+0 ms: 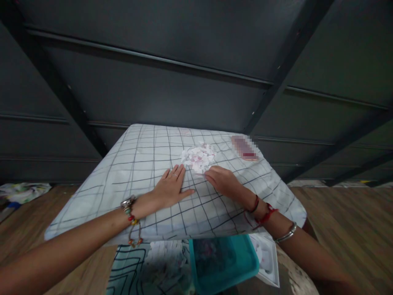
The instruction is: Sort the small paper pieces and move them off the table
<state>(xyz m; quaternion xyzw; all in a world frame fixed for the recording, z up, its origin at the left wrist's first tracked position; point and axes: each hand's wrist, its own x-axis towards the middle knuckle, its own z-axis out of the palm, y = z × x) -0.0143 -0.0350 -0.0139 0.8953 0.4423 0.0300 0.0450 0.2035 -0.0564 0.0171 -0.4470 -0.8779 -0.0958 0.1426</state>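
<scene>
A loose heap of small torn paper scraps (199,157) lies on a table covered with a white checked cloth (138,164). My left hand (168,186) rests flat on the cloth at the heap's near left, fingers stretched and thumb spread, holding nothing. At the near right edge of the heap, my right hand (225,182) has its fingers curled together, with the fingertips by a scrap of paper. What those fingers hold, if anything, is too small to make out.
A blurred-out flat reddish object (245,147) lies at the table's far right. Below the near edge are a teal plastic tub (227,278), an open white box (270,262) and more paper pieces (166,258). Dark wall panels (172,90) rise behind the table.
</scene>
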